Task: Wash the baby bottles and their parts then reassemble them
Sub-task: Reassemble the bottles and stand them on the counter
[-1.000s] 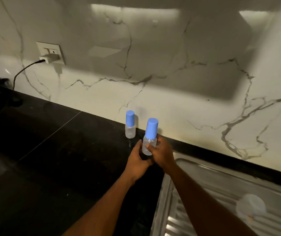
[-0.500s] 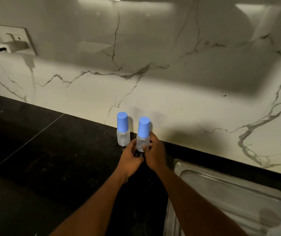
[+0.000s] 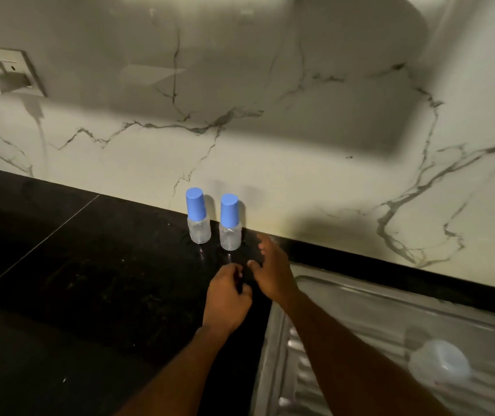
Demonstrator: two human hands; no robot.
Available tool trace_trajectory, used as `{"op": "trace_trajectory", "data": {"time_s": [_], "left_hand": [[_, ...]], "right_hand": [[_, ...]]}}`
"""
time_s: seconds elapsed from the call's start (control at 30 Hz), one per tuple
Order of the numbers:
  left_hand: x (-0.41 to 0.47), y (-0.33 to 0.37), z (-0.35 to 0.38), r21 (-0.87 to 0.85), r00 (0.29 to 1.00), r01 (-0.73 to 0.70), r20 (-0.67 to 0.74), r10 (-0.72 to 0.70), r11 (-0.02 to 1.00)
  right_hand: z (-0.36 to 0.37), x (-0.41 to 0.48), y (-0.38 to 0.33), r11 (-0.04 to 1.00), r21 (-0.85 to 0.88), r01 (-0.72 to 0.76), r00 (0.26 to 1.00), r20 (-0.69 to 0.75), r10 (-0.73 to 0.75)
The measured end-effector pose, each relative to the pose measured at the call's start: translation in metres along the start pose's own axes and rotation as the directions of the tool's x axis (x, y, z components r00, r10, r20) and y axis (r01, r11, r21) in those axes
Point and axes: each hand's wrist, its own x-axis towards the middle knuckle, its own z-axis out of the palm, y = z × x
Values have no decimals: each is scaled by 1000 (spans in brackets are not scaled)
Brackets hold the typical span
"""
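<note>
Left hand [image 3: 227,298] hovers, fingers loosely curled, holding nothing — right hand [image 3: 271,273] just beside it, fingers spread.

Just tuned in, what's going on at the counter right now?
A person is at the black counter with both hands empty. Two blue-capped baby bottles, the left bottle and the right bottle, stand upright side by side against the marble wall. The left hand, loosely curled, and the right hand, fingers spread, are just in front of the right bottle and touch neither. A blurry translucent piece lies on the steel drainboard to the right.
</note>
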Motion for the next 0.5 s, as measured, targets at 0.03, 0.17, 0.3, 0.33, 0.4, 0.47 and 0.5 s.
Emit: {"op": "trace_trajectory", "data": {"time_s": [0.03,0.17,0.3,0.33,0.4,0.47,0.5], "left_hand": [[-10,8,5,34,998,-41,38,40,999],[-56,57,45,42,980,-140,146,132,989],[-98,101,89,40,962,-184,214,172,982],[-111,109,101,48,952,-201,245,184,978],[-133,116,123,55,933,-240,289,215,969],[-152,113,138,72,919,-246,334,209,967],[-164,108,147,78,909,-242,367,198,967]], "right_hand": [[-16,-8,4,997,-62,54,998,30,-53],[-106,-49,22,954,-212,212,971,153,-182],[-193,-90,44,934,-298,196,974,171,-150],[-215,-104,54,933,-311,181,977,169,-133],[-252,-128,70,932,-341,126,984,164,-73],[-278,-149,87,928,-367,60,991,133,-12],[-288,-163,97,923,-384,37,993,115,8]]}}
